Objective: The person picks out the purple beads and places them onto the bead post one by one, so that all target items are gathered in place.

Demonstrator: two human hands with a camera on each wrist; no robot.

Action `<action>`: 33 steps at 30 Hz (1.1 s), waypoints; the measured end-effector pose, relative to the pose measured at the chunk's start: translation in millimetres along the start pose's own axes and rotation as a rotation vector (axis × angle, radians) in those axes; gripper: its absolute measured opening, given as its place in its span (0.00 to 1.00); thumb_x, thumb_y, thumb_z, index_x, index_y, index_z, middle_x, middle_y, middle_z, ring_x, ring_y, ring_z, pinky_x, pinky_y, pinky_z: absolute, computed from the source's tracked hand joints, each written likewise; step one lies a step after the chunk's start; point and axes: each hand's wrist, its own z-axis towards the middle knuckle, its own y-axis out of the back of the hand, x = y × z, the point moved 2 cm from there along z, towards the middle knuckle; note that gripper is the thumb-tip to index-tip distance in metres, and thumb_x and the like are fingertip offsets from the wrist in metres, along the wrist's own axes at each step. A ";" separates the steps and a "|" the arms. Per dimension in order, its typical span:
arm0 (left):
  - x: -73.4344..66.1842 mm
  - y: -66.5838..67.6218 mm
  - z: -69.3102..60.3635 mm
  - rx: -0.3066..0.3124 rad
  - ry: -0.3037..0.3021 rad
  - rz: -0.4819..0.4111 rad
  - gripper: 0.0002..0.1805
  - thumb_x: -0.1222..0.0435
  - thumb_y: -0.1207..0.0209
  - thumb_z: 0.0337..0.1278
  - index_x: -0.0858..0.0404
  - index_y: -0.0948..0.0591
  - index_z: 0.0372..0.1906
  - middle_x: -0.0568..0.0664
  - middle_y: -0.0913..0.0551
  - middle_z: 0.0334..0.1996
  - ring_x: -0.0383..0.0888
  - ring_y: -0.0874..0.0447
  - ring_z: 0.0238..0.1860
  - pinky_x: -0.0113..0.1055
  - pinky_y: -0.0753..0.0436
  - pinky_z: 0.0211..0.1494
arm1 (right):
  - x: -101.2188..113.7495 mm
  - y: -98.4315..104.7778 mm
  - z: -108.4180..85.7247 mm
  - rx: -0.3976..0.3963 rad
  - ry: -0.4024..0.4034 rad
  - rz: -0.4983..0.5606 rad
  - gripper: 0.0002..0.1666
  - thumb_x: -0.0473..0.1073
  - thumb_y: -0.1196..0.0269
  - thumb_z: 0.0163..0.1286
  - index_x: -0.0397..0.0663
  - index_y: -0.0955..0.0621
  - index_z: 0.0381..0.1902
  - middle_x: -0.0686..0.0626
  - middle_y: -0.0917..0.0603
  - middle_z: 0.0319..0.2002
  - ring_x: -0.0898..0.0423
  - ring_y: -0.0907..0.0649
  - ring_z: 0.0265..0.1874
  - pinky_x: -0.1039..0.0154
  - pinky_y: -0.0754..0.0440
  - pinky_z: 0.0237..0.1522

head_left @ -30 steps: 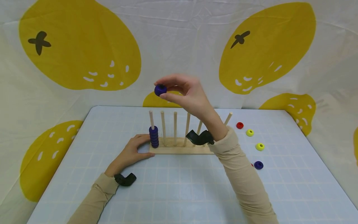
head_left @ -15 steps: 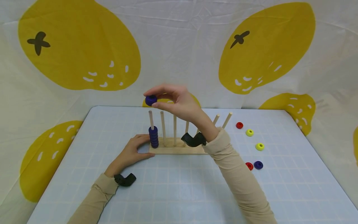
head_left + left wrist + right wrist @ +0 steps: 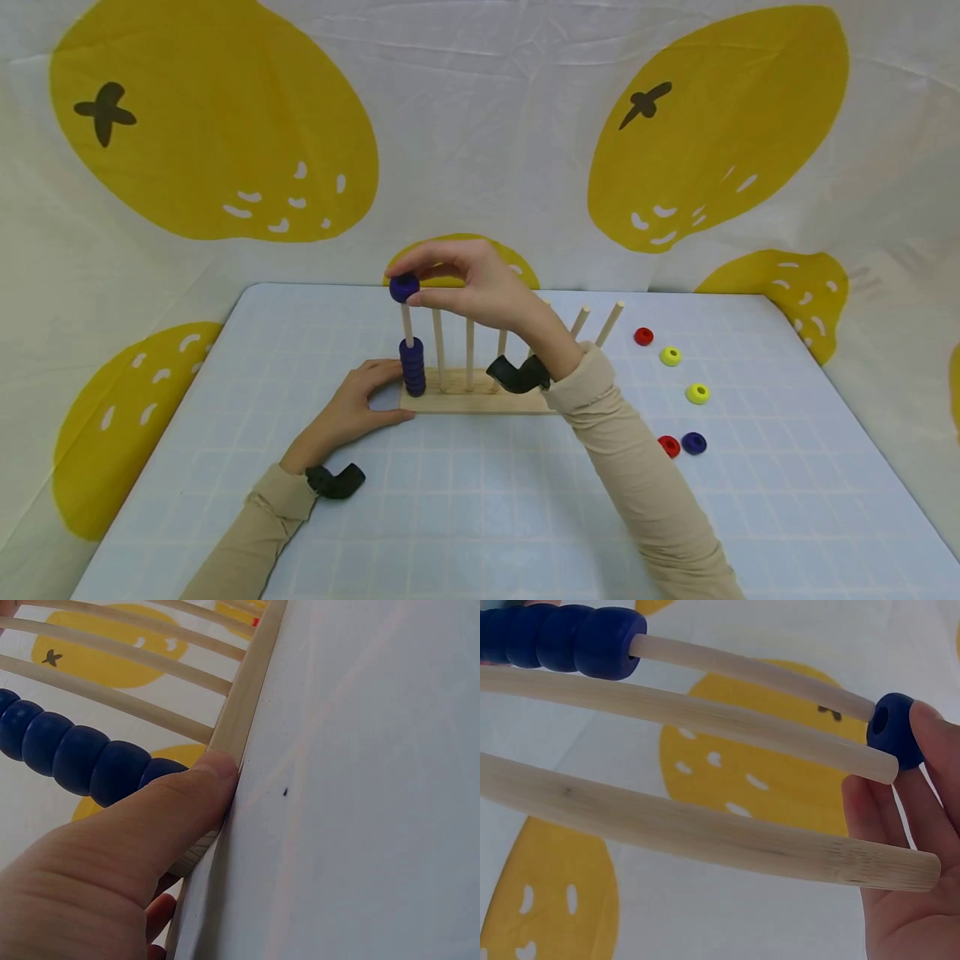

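Observation:
My right hand [image 3: 487,283] pinches a dark blue bead [image 3: 403,288] between thumb and fingers at the top of the leftmost peg [image 3: 407,323]. In the right wrist view the holed side of this bead [image 3: 904,739] faces the peg's tip; whether the tip has entered the hole I cannot tell. Several blue beads [image 3: 412,368] are stacked on the lower part of that peg. My left hand [image 3: 351,408] grips the left end of the wooden base [image 3: 480,403], its thumb along the front edge and its fingers behind. The other pegs [image 3: 470,350] carry no beads in view.
On the table to the right lie a red bead [image 3: 643,337], a yellow bead [image 3: 671,357], another yellow bead [image 3: 698,393], a blue bead [image 3: 694,443] and a second red bead [image 3: 670,447]. A cloth [image 3: 480,125] with yellow fruit prints hangs behind the table.
My right hand has moved left and down with the blue bead, from above the rack to the leftmost peg's tip. The left hand has stayed on the base.

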 end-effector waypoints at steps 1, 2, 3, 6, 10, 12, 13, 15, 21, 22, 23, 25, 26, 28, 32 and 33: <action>-0.3 0.1 0.3 -0.002 -0.003 -0.001 0.36 0.58 0.22 0.44 0.56 0.21 0.63 0.46 0.21 0.61 0.49 0.30 0.64 0.54 0.32 0.65 | -0.5 0.2 -0.1 0.005 -0.007 -0.010 0.17 0.27 0.33 0.64 0.32 0.18 0.51 0.42 0.15 0.49 0.55 0.16 0.47 0.56 0.19 0.55; -0.4 0.1 0.4 -0.004 -0.007 -0.001 0.36 0.58 0.22 0.44 0.57 0.20 0.62 0.46 0.21 0.60 0.49 0.29 0.64 0.54 0.31 0.65 | -1.0 0.1 0.0 0.010 -0.016 -0.020 0.17 0.28 0.33 0.64 0.32 0.18 0.51 0.43 0.15 0.49 0.56 0.16 0.47 0.57 0.19 0.55; -0.6 0.2 0.5 -0.005 -0.008 0.000 0.36 0.58 0.22 0.44 0.57 0.20 0.62 0.46 0.21 0.60 0.49 0.29 0.64 0.54 0.31 0.65 | -1.4 0.0 0.1 0.015 -0.026 -0.030 0.17 0.28 0.33 0.64 0.33 0.17 0.51 0.43 0.15 0.49 0.57 0.16 0.47 0.57 0.19 0.55; -1.2 0.3 0.5 -0.008 -0.009 0.002 0.35 0.59 0.22 0.43 0.57 0.20 0.62 0.46 0.21 0.60 0.49 0.29 0.63 0.54 0.31 0.65 | -1.3 -0.7 0.1 0.036 -0.055 -0.065 0.17 0.30 0.32 0.64 0.35 0.17 0.51 0.45 0.15 0.49 0.59 0.17 0.47 0.58 0.19 0.55; -2.3 0.5 0.6 -0.003 -0.005 -0.002 0.35 0.59 0.22 0.43 0.58 0.20 0.62 0.46 0.21 0.60 0.49 0.29 0.64 0.54 0.32 0.65 | 0.5 -1.6 -0.7 0.058 -0.082 -0.102 0.18 0.31 0.31 0.64 0.36 0.17 0.52 0.46 0.15 0.50 0.59 0.17 0.48 0.59 0.20 0.56; -2.6 0.5 0.8 0.000 -0.005 -0.003 0.35 0.59 0.22 0.44 0.58 0.20 0.62 0.46 0.21 0.60 0.49 0.29 0.64 0.54 0.32 0.65 | 1.2 -1.8 -1.2 0.062 -0.089 -0.108 0.18 0.31 0.31 0.63 0.36 0.17 0.52 0.46 0.15 0.50 0.59 0.17 0.48 0.59 0.20 0.56; -2.3 0.3 0.9 0.001 -0.005 -0.002 0.35 0.59 0.22 0.44 0.58 0.20 0.62 0.46 0.21 0.60 0.49 0.29 0.64 0.54 0.32 0.65 | 1.3 -1.8 -1.3 0.063 -0.092 -0.109 0.19 0.31 0.31 0.63 0.36 0.17 0.52 0.46 0.15 0.50 0.59 0.17 0.48 0.60 0.20 0.56; -2.1 0.1 1.0 0.003 -0.004 0.000 0.35 0.59 0.22 0.44 0.58 0.20 0.62 0.46 0.21 0.60 0.50 0.29 0.64 0.55 0.32 0.65 | 1.4 -1.9 -1.6 0.063 -0.095 -0.109 0.19 0.30 0.31 0.63 0.36 0.17 0.52 0.46 0.15 0.50 0.59 0.17 0.48 0.61 0.20 0.56; -2.1 0.4 0.7 0.005 0.003 -0.004 0.35 0.59 0.22 0.44 0.58 0.20 0.62 0.47 0.21 0.60 0.49 0.30 0.64 0.55 0.32 0.65 | -0.1 -2.2 -1.6 0.062 -0.094 -0.120 0.19 0.30 0.31 0.63 0.36 0.17 0.52 0.46 0.15 0.49 0.59 0.17 0.48 0.59 0.20 0.56; -2.0 0.3 0.8 0.004 0.002 -0.003 0.35 0.59 0.22 0.44 0.58 0.20 0.62 0.47 0.21 0.60 0.49 0.30 0.64 0.55 0.32 0.65 | 0.0 -2.3 -1.6 0.062 -0.097 -0.122 0.18 0.30 0.31 0.63 0.36 0.17 0.52 0.46 0.15 0.49 0.58 0.17 0.47 0.59 0.20 0.56; -2.0 0.3 0.8 0.005 0.002 -0.003 0.35 0.59 0.22 0.44 0.58 0.20 0.62 0.47 0.21 0.60 0.50 0.30 0.64 0.55 0.32 0.65 | 0.2 -2.3 -1.5 0.062 -0.100 -0.124 0.18 0.31 0.31 0.63 0.36 0.17 0.52 0.46 0.15 0.49 0.58 0.17 0.47 0.59 0.20 0.56; -2.3 0.5 0.6 0.005 0.003 -0.003 0.35 0.59 0.22 0.44 0.58 0.20 0.62 0.47 0.21 0.60 0.49 0.30 0.64 0.55 0.32 0.65 | 0.5 -2.4 -1.3 0.063 -0.108 -0.130 0.18 0.31 0.31 0.63 0.36 0.17 0.52 0.46 0.15 0.48 0.57 0.17 0.48 0.60 0.20 0.56; -2.2 0.5 0.6 0.005 0.003 -0.001 0.35 0.59 0.23 0.44 0.57 0.20 0.62 0.46 0.21 0.60 0.50 0.30 0.64 0.55 0.32 0.65 | 0.7 -2.4 -1.3 0.062 -0.111 -0.130 0.18 0.31 0.31 0.63 0.37 0.17 0.52 0.47 0.15 0.48 0.56 0.17 0.47 0.60 0.20 0.56; -2.5 0.7 0.5 0.007 0.005 -0.002 0.35 0.59 0.23 0.44 0.57 0.21 0.62 0.46 0.21 0.61 0.49 0.30 0.64 0.55 0.32 0.66 | 0.8 -2.4 -1.2 0.060 -0.117 -0.129 0.18 0.32 0.31 0.64 0.37 0.17 0.52 0.47 0.14 0.48 0.56 0.17 0.47 0.62 0.20 0.56; -2.6 0.7 0.7 0.006 0.006 0.000 0.35 0.58 0.23 0.44 0.57 0.21 0.62 0.46 0.21 0.61 0.49 0.30 0.64 0.54 0.32 0.65 | 1.0 -2.1 -0.8 0.055 -0.111 -0.123 0.18 0.32 0.31 0.64 0.37 0.17 0.52 0.47 0.14 0.48 0.57 0.17 0.46 0.61 0.20 0.56; -2.9 0.9 0.6 0.005 0.007 0.000 0.35 0.58 0.23 0.44 0.57 0.21 0.62 0.46 0.21 0.61 0.49 0.30 0.64 0.54 0.32 0.66 | 1.1 -2.0 -0.7 0.054 -0.106 -0.121 0.18 0.31 0.31 0.64 0.37 0.17 0.52 0.46 0.14 0.48 0.57 0.17 0.46 0.61 0.20 0.55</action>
